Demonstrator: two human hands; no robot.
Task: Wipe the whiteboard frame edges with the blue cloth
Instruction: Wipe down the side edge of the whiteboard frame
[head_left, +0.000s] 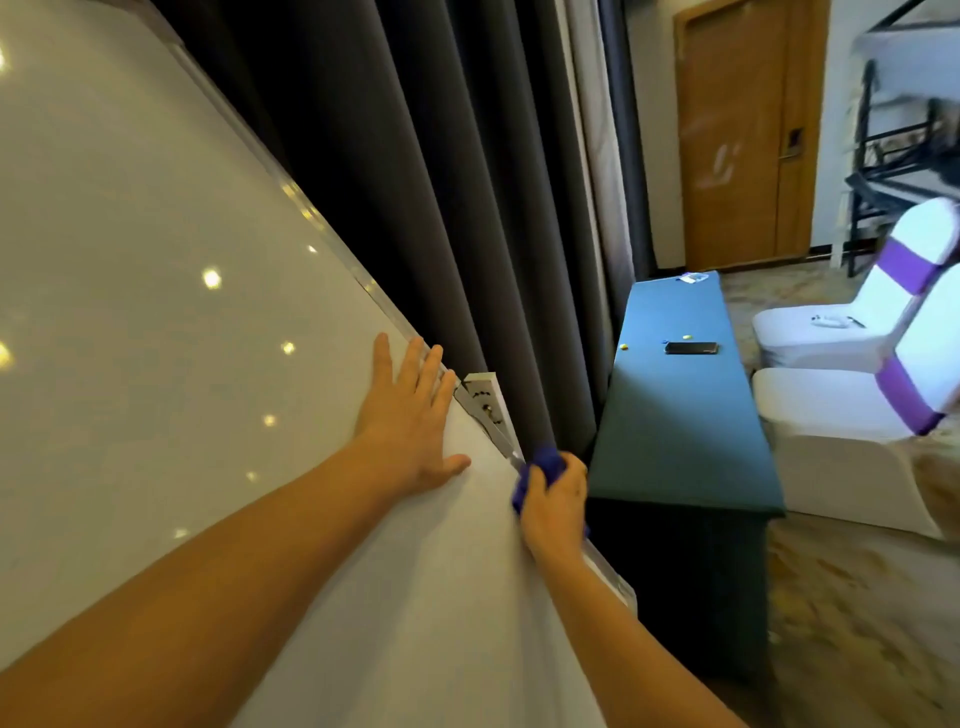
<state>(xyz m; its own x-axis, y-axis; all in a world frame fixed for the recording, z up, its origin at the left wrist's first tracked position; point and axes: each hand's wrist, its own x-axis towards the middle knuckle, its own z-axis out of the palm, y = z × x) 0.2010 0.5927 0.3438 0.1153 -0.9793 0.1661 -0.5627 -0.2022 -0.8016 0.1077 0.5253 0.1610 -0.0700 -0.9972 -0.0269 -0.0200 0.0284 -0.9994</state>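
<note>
We see the left hand (410, 421) spread flat and empty on the whiteboard (156, 260), likely bracing it. At its four o'clock the right hand (553, 506) is closed around the blue cloth (540, 467), pinching it over the frame edge (501, 441) so both faces get wiped.

Warm, dim light; ceiling lamps are mirrored as glare on the whiteboard (156, 260); edges toward 3 o'clock are blurred and bent.

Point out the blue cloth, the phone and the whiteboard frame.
blue cloth (546, 461): head view, bunched top above the right hand's fingers.
phone (691, 347): head view, middle of its dark face.
whiteboard frame (609, 572): head view, bare metal edge.
</note>
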